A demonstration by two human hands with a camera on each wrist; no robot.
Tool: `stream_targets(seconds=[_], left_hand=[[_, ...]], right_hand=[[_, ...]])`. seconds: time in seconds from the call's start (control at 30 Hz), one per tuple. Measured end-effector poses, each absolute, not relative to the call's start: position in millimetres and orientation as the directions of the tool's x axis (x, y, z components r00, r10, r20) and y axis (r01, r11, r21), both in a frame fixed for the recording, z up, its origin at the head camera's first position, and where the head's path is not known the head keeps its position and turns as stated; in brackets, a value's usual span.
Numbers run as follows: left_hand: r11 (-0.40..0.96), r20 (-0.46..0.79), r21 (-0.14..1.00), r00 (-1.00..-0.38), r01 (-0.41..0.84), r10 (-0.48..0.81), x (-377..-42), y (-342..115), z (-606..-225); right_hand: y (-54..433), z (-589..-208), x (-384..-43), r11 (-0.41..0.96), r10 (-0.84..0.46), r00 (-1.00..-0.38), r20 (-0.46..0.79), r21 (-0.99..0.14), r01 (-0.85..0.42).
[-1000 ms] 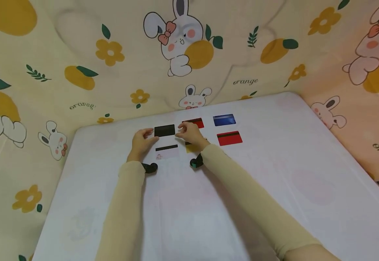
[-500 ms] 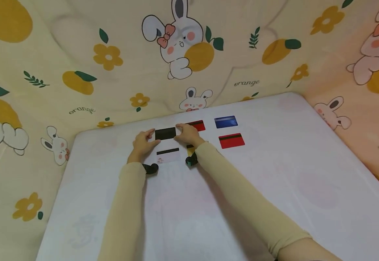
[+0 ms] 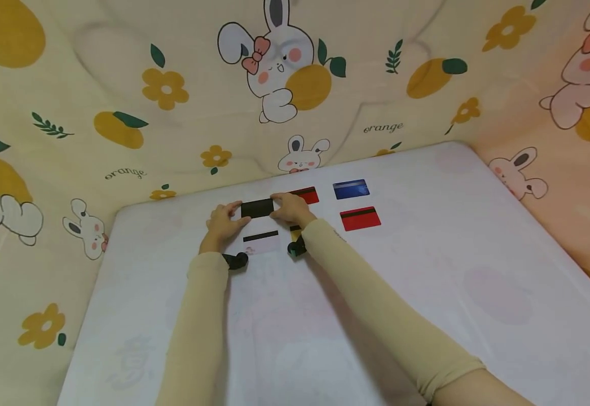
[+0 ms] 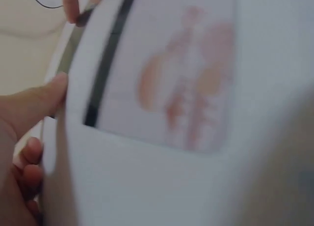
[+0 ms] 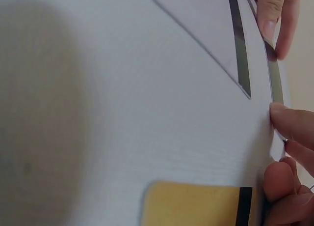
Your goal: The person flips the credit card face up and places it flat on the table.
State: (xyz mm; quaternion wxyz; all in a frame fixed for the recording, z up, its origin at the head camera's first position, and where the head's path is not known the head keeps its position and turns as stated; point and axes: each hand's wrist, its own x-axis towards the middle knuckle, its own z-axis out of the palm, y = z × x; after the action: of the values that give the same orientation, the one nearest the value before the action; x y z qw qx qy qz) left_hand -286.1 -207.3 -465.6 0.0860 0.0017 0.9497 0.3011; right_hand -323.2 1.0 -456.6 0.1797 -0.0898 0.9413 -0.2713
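Cream cloth printed with rabbits and oranges [image 3: 173,34] hangs behind a white-covered table [image 3: 437,254]. Two rows of cards lie on it. At the far row's left end is the black card [image 3: 257,208], beyond the pale card [image 3: 261,241]. To its right come a partly hidden red card [image 3: 307,195] and a blue card [image 3: 351,189]; the near row continues with a yellow card [image 5: 191,206] and a second red card [image 3: 360,219].

Both hands have hold of the black card by its short ends. The left hand [image 3: 221,221] and right hand [image 3: 293,208] each keep thumb and forefinger spread just across its width, thumb on the near edge; the right hand's spare fingers curl in. Whether the card is slightly raised cannot be told.

The step looks like squaring this card within its row. The next move probably calls for small, even nudges, then a level release without dragging a corner.
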Motion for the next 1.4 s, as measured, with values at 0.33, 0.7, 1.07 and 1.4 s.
stream_targets(seconds=[0.33,0.7,1.07,1.4], left_hand=[[0.766,-0.255,0.634,-0.964,-0.11,0.072,-285,-211,-457],[0.693,-0.125,0.72,-0.99,-0.047,0.062,-281,-217,-464],[0.677,-0.074,0.736,-0.992,0.016,0.104,-283,-219,-460],[0.647,-0.054,0.761,-0.989,0.05,0.14,-283,-215,-455]], right_hand=[[7,-454,-321,0.808,-0.294,-0.912,-0.287,-0.584,-0.077],[7,-456,-322,0.773,-0.358,-0.905,-0.231,-0.617,-0.148],[8,-456,-322,0.758,-0.419,-0.869,-0.262,-0.628,-0.176],[15,-453,-321,0.699,-0.479,-0.832,-0.28,-0.695,-0.168]])
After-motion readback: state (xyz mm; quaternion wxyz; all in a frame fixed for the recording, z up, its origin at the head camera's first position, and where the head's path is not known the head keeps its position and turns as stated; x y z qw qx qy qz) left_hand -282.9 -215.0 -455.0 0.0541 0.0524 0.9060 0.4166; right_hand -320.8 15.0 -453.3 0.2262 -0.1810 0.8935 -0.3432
